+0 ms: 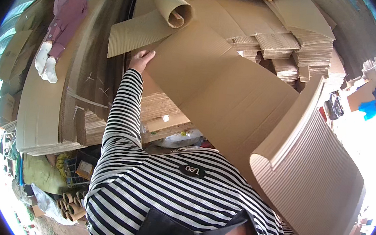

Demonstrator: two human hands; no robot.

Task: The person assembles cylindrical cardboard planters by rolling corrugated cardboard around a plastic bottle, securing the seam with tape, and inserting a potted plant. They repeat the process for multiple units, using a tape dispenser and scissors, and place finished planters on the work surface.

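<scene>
A large brown cardboard sheet [218, 84] spans the middle of the head view, with its right part bent up into a curl that shows ridged, corrugated board [313, 175]. My left hand [142, 61] is closed on the sheet's left edge, its thumb along the border. Just beyond that hand lies another corrugated piece [137, 32], ending in a rolled-up tube of cardboard [173, 9]. My right arm runs down to the lower right behind the curled board, and the right hand itself is hidden.
Stacks of flat cardboard [309, 52] stand at the far side. A tall cardboard stack [42, 103] rises on the left, where a person in maroon trousers [69, 17] and white socks lies. Rolled brown pieces [71, 206] and a green sack [42, 173] sit lower left.
</scene>
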